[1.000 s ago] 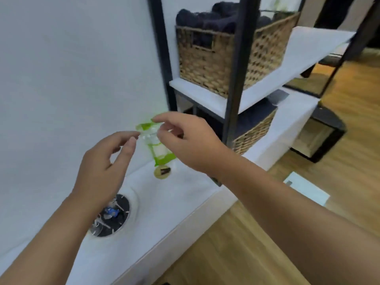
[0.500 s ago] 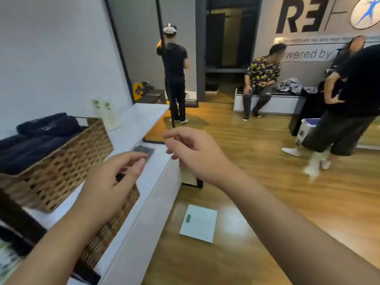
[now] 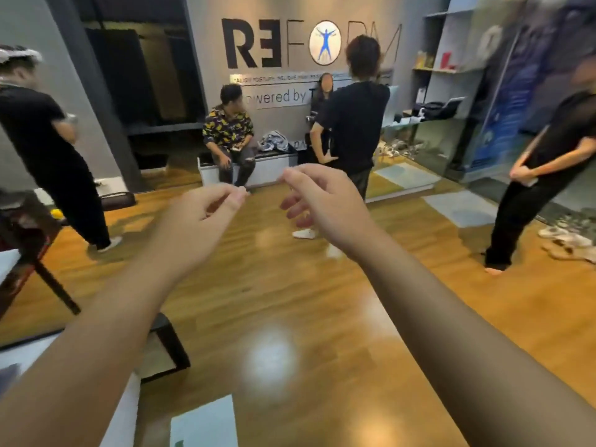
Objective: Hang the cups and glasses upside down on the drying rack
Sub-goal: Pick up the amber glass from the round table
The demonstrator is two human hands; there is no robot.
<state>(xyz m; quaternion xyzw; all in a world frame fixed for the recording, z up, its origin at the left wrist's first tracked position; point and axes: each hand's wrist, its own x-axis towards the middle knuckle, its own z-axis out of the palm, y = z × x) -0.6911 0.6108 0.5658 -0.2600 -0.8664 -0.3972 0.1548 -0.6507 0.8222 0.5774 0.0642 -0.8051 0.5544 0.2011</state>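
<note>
No cup, glass or drying rack is in view. Both of my arms are raised in front of me over the wooden floor [image 3: 290, 301]. My left hand [image 3: 200, 221] has its thumb and forefinger pinched together and the other fingers curled, with nothing visible between them. My right hand [image 3: 322, 204] is a little higher and to the right, with loosely bent, spread fingers and nothing in it. The two hands are about a hand's width apart and do not touch.
Several people are in the room: one standing at the left [image 3: 48, 150], one seated on a white bench [image 3: 267, 169], one standing centre [image 3: 351, 124], one at the right [image 3: 541, 175]. A black-framed shelf unit [image 3: 167, 346] and a white floor scale [image 3: 203, 421] are at the lower left.
The view has swung right, from the white shelf with wicker baskets to the open room. The green-and-clear item between my fingers a second ago is gone. My hands stay raised.
</note>
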